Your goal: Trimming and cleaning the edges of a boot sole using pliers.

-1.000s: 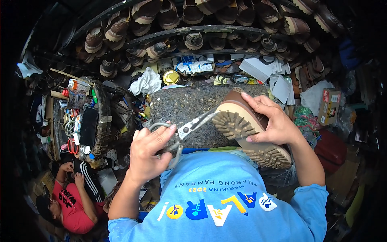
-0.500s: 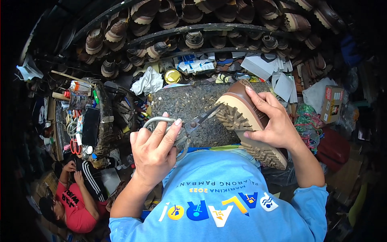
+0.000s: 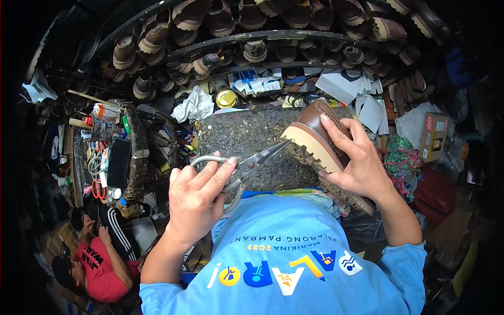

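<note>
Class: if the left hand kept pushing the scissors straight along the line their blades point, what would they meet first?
Probably the boot held by the right hand: the scissors in the left hand point at its tan sole edge, tips apparently at it, though depth is unclear.

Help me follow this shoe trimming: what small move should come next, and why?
Probably close the scissors a little: the left hand has the blade tips at the pale sole edge of the brown shoe, which the right hand steadies on the worn block.
</note>
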Demonstrator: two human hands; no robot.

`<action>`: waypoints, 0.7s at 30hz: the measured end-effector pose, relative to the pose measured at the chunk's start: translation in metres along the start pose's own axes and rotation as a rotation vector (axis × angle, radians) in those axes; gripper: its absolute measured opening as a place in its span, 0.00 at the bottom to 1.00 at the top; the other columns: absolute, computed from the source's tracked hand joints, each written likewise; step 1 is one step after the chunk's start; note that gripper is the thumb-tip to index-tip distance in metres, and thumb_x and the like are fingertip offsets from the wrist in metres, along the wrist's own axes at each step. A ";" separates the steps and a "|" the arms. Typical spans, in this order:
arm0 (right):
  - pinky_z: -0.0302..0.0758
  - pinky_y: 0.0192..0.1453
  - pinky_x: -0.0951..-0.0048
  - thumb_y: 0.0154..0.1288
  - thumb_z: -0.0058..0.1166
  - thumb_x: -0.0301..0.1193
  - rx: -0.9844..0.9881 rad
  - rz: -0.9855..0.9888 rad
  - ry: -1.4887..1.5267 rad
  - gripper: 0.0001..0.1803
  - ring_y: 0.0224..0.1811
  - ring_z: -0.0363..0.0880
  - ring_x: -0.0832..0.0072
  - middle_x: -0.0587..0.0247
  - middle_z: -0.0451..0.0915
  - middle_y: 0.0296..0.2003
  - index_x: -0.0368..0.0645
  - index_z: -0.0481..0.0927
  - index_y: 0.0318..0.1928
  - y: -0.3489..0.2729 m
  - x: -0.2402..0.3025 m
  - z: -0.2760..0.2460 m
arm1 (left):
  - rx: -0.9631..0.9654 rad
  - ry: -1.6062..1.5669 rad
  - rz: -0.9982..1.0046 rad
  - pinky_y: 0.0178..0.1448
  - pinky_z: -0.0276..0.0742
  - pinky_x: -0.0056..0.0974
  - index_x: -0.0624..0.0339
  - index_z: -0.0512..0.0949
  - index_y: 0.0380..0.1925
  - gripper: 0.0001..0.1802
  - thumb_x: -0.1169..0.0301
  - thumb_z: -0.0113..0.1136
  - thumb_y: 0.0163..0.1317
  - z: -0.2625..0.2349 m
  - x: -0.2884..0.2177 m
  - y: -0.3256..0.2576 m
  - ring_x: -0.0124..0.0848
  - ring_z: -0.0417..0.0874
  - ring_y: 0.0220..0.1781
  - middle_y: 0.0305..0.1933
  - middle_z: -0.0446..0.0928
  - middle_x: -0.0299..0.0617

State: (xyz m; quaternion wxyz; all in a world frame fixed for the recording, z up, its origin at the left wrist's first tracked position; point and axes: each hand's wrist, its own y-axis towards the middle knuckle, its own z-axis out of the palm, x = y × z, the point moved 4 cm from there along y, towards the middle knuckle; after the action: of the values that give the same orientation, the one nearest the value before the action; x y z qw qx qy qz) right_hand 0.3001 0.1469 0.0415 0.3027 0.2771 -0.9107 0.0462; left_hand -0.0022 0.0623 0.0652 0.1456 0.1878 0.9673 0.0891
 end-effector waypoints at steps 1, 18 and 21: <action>0.80 0.62 0.53 0.41 0.78 0.28 0.002 -0.001 0.001 0.59 0.56 0.80 0.44 0.41 0.71 0.58 0.58 0.69 0.79 0.000 -0.001 0.000 | 0.000 0.005 0.025 0.40 0.68 0.42 0.54 0.85 0.61 0.41 0.82 0.66 0.37 -0.001 0.003 -0.001 0.39 0.77 0.33 0.57 0.88 0.46; 0.80 0.63 0.52 0.41 0.77 0.29 0.196 -0.005 -0.053 0.57 0.58 0.80 0.41 0.38 0.72 0.59 0.59 0.70 0.78 0.005 0.006 0.015 | -0.260 -0.596 -0.073 0.44 0.88 0.40 0.67 0.87 0.46 0.14 0.78 0.74 0.59 0.072 -0.027 0.037 0.45 0.91 0.41 0.44 0.87 0.50; 0.80 0.63 0.52 0.42 0.77 0.29 0.198 -0.006 -0.056 0.57 0.57 0.80 0.40 0.37 0.71 0.60 0.59 0.70 0.78 0.006 0.012 0.014 | -0.246 -0.550 -0.057 0.42 0.87 0.42 0.68 0.87 0.42 0.12 0.79 0.73 0.57 0.067 -0.032 0.043 0.45 0.90 0.38 0.40 0.85 0.49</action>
State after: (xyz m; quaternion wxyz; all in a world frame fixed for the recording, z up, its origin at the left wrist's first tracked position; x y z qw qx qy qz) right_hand 0.2814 0.1421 0.0376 0.2483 0.3098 -0.9089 0.1273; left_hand 0.0618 0.0974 0.0194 0.4261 0.1583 0.8784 0.1475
